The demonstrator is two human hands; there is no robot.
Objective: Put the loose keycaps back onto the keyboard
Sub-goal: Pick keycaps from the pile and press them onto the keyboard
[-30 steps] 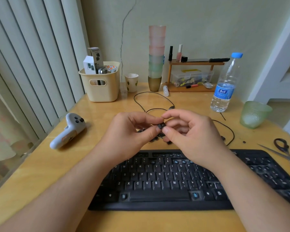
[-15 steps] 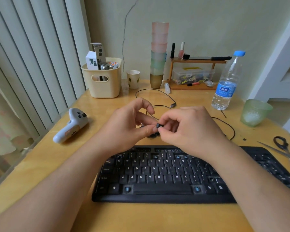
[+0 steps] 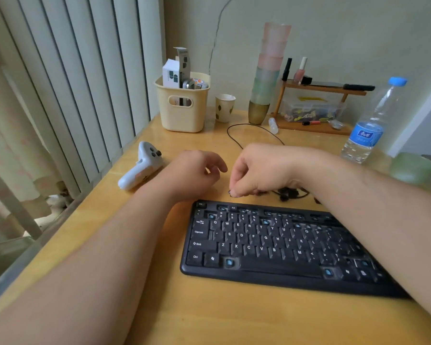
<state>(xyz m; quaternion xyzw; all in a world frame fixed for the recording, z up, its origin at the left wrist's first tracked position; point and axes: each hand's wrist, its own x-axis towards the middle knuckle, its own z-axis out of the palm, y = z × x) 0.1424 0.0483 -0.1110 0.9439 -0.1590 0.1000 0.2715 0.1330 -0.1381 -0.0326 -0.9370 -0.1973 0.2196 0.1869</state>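
A black keyboard [image 3: 271, 247] lies on the wooden desk, with several bare key sites showing blue stems. My right hand [image 3: 261, 170] hovers just behind the keyboard's top row and pinches a small black keycap [image 3: 232, 193] between its fingertips. A small pile of loose black keycaps [image 3: 288, 192] sits on the desk behind the keyboard, partly hidden by my right wrist. My left hand [image 3: 194, 173] rests on the desk to the left of the right hand, fingers loosely curled, holding nothing.
A white game controller [image 3: 141, 169] lies left of my left hand. A cream basket [image 3: 184, 108], paper cup [image 3: 224, 107], stacked cups [image 3: 269, 70] and small wooden shelf [image 3: 321, 108] line the back. A water bottle [image 3: 370, 128] stands at the right.
My hands have parted. The left hand let go of the keycap and dropped left onto the desk. The right hand lowered with the keycap toward the keyboard's top row. The view swung left.
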